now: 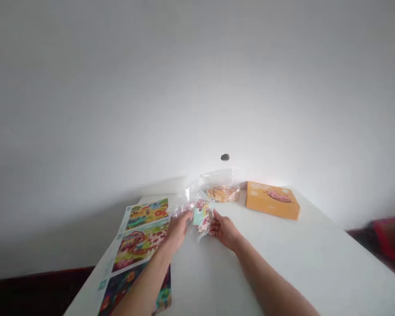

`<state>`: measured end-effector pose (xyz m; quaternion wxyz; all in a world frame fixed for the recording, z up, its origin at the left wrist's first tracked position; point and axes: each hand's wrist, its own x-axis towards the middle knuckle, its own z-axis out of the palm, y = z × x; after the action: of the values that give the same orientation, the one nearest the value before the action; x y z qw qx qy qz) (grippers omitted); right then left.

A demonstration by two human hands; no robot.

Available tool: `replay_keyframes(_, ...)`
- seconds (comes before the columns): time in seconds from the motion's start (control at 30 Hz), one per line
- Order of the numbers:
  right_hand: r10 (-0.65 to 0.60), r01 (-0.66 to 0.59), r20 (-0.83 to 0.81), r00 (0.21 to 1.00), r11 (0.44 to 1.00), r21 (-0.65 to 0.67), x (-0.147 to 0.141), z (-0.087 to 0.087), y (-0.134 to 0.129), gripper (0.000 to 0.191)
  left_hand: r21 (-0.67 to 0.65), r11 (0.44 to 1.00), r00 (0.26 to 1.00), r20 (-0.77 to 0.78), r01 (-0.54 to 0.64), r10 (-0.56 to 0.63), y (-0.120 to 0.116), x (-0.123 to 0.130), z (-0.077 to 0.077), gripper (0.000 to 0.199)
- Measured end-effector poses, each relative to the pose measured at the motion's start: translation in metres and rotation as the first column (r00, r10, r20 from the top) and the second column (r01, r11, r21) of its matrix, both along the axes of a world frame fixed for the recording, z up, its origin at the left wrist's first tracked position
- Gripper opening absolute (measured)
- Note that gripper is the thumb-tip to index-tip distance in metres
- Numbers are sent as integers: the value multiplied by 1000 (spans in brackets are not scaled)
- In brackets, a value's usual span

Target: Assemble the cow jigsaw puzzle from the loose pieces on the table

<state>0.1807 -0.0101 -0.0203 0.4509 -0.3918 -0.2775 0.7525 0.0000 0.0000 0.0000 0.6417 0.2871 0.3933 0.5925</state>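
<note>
While gripped from both sides above the white table [283, 263], clear plastic bag of puzzle pieces [200, 215] hangs between left hand [178, 228] and right hand [224, 230]. Left fingers closed on bag's left edge, right fingers pinching its right edge; both clenched on the plastic. Pink, teal and white pieces visible inside, details blurred. Bag held near the table's middle, slightly toward the far side, just above the surface; whether its bottom touches the tabletop cannot be told.

Behind the bag, close to the wall: second clear bag [221, 188] holding orange and yellow pieces, resting on the table. Just right of that, orange puzzle box [271, 200] lying flat, a pinkish picture on its lid, well apart from both hands.

On the left side of the table, just beside the left forearm: colourful picture sheets [140, 239] laid in a row running toward the near edge, nearest one partly covered by the forearm. On the wall [118, 87] above the bags, a small dark mark [224, 157]. At far right, past the table edge, a blurred red shape [390, 239].
</note>
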Motion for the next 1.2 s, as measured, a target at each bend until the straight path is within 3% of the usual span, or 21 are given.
replay_keyframes(0.17,-76,78,-20,997,988,130,6,17,-20,50,26,981,980,47,190,-191,-30,-1,1,42)
replay_keyframes(0.3,-208,225,-95,974,943,245,15,23,-27,47,135,867,855,152,480,-497,-37,-10,8,63)
replay_keyframes(0.37,-297,312,-96,950,908,278,24,26,-24,48,200,827,802,209,525,-559,-37,-17,14,76)
replay_keyframes(0.43,-360,361,-64,931,878,315,35,28,-18,49,206,858,813,276,471,-513,-33,-22,18,80)
replay_keyframes(0.5,-391,366,8,920,869,334,47,29,-13,50,143,907,863,280,396,-420,-28,-24,20,70)
replay_keyframes(0.63,-408,346,159,899,885,313,61,27,-7,46,-10,954,951,79,299,-298,-22,-15,9,66)
replay_keyframes(0.77,-384,324,191,903,903,284,62,28,-8,39,-89,980,980,-71,178,-185,-25,-1,-3,63)
replay_keyframes(0.9,-373,341,59,926,892,296,58,36,-11,37,-103,991,964,-242,91,-113,-27,7,-8,65)
replay_keyframes(1.0,-336,340,-68,939,893,294,57,43,-15,35,-36,999,894,-447,29,-42,-26,7,-14,53)
replay_keyframes(1.1,-304,335,-149,941,902,271,57,48,-17,35,37,997,804,-594,71,-35,-22,4,-19,33)
replay_keyframes(1.2,-307,354,-207,929,902,246,57,51,-18,36,75,993,802,-597,89,-27,-19,1,-20,32)
